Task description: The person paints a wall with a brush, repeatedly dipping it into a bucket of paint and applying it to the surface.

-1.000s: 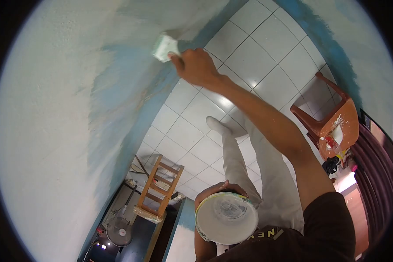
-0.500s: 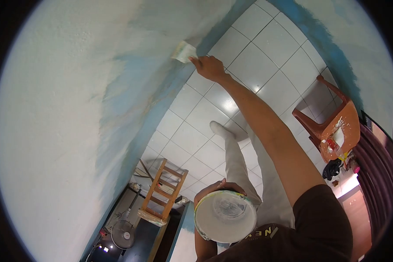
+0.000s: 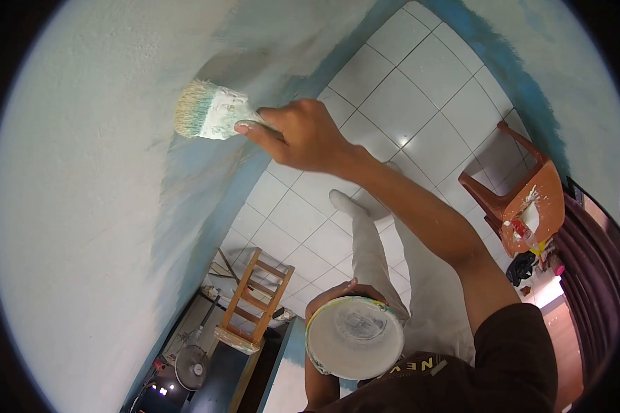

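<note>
The left hand (image 3: 336, 294) is wrapped around the far side of the bucket (image 3: 355, 337), whose open top, streaked with pale paint, faces up just in front of the dark shirt (image 3: 489, 372). Forward and left of the bucket, the right hand (image 3: 303, 136) is clamped on the near end of a wide brush (image 3: 226, 113), thumb and fingers closed; its long axis points away from that hand, bristles (image 3: 194, 110) toward the wall (image 3: 83, 186), and I can't tell whether the tips touch. I see nothing standing between them and that wall. Beyond the bucket are the legs (image 3: 437, 303) and tiled floor (image 3: 310, 237); to its left, a wooden ladder (image 3: 237, 339) and, farther out, a fan (image 3: 190, 367); well to its right, an orange chair (image 3: 550, 196) with a bottle (image 3: 523, 233) on it, beside a dark curtain (image 3: 589, 275)
</note>
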The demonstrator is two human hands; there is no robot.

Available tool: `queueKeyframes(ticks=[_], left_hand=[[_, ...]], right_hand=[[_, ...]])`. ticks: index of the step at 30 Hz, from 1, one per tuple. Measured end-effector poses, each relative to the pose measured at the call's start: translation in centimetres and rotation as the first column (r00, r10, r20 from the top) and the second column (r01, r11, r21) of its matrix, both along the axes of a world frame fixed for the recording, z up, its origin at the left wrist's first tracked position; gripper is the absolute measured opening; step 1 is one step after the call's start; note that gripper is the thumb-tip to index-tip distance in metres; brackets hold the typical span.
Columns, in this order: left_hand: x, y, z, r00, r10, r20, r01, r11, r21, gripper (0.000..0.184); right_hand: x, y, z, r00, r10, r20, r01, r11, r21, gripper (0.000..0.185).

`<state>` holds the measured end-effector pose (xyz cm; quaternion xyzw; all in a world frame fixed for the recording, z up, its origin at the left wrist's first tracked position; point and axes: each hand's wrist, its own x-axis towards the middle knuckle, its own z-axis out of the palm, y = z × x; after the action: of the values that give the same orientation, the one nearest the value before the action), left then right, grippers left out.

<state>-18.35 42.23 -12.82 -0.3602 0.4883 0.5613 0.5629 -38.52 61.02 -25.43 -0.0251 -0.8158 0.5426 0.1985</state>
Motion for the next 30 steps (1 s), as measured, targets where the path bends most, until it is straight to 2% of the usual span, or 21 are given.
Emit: queueKeyframes(ticks=[1,3,5,7,8,10,11,13,14,16,17,18,19,20,21,23,26,27,30], left_hand=[[0.2,0.0,0.1,1.000,0.011,-0.004,-0.011,1.000,-0.010,0.055],[0.8,0.1,0.3,0.999,0.038,-0.009,-0.038,0.999,-0.028,0.053],[1.2,-0.2,0.2,0.998,0.062,-0.020,-0.062,0.997,-0.044,0.052],[1.4,-0.7,0.0,0.996,0.079,-0.037,-0.081,0.994,-0.069,0.051],[1.8,-0.6,-0.3,0.995,0.092,-0.043,-0.095,0.993,-0.073,0.050],[2.3,-0.3,-1.0,0.991,0.118,-0.061,-0.122,0.990,-0.071,0.049],[2.6,-0.3,-1.1,0.989,0.131,-0.066,-0.136,0.988,-0.069,0.048],[2.7,-0.6,-1.1,0.986,0.150,-0.072,-0.155,0.985,-0.069,0.047],[2.7,-0.8,-0.9,0.984,0.158,-0.076,-0.163,0.984,-0.069,0.046],[2.4,-1.0,-1.0,0.979,0.180,-0.094,-0.186,0.981,-0.062,0.045],[2.1,-1.1,-1.0,0.980,0.179,-0.090,-0.185,0.981,-0.058,0.045],[1.6,-1.4,-1.2,0.974,0.207,0.088,-0.208,0.978,0.007,0.045],[1.2,-1.5,-1.6,0.942,0.215,0.259,-0.240,0.968,0.070,0.044],[1.1,-1.6,-1.7,0.943,0.212,0.255,-0.239,0.968,0.079,0.044],[1.4,-1.7,-1.6,0.951,0.219,0.217,-0.235,0.971,0.049,0.043],[1.5,-1.9,-1.4,0.959,0.226,0.171,-0.231,0.973,0.012,0.042],[1.1,-1.5,-1.3,0.958,0.199,0.206,-0.214,0.975,0.057,0.044],[1.0,-1.5,-1.2,0.958,0.190,0.214,-0.209,0.976,0.068,0.044],[0.3,-1.5,-1.1,0.958,0.151,0.246,-0.182,0.977,0.109,0.046]], right_hand=[[-0.6,-0.1,-1.4,1.000,0.001,0.000,-0.001,1.000,-0.007,0.049],[-3.0,-0.1,-7.7,0.998,-0.064,-0.020,0.064,0.998,0.025,0.047],[-3.5,0.3,-14.9,0.982,-0.082,0.167,0.074,0.996,0.052,0.051],[-2.4,0.7,-19.8,0.905,-0.087,0.417,0.032,0.990,0.138,0.053],[-1.5,0.9,-21.8,0.905,-0.083,0.416,0.029,0.990,0.134,0.053],[-0.7,1.4,-24.3,0.704,-0.099,0.704,-0.028,0.986,0.167,0.055],[-0.7,1.7,-24.3,0.705,-0.099,0.703,-0.031,0.985,0.170,0.055],[-0.9,1.8,-24.1,0.538,-0.094,0.837,0.008,0.994,0.107,0.054],[-1.4,1.6,-22.3,0.538,-0.097,0.837,0.010,0.994,0.109,0.054],[-3.4,0.3,-15.8,0.638,-0.104,0.763,0.127,0.991,0.029,0.046],[-2.8,-0.1,-13.7,0.747,-0.115,0.655,0.131,0.991,0.025,0.048],[-2.0,-0.4,-11.6,0.838,-0.126,0.531,0.135,0.991,0.023,0.055],[-1.3,-0.4,-9.5,0.903,-0.112,0.415,0.114,0.993,0.020,0.056],[-0.8,-0.4,-7.3,0.952,-0.091,0.291,0.089,0.996,0.019,0.056],[-0.4,-0.3,-4.7,0.953,-0.089,0.288,0.087,0.996,0.018,0.056],[0.1,0.1,-0.6,0.994,0.019,0.106,-0.010,0.997,-0.078,0.055],[-0.6,-0.1,0.1,1.000,0.005,0.017,-0.003,0.992,-0.124,0.055],[-1.1,0.0,-1.5,1.000,0.003,0.008,-0.002,0.992,-0.128,0.055],[-2.0,0.4,-12.2,0.964,-0.062,0.260,0.052,0.998,0.045,0.055]])
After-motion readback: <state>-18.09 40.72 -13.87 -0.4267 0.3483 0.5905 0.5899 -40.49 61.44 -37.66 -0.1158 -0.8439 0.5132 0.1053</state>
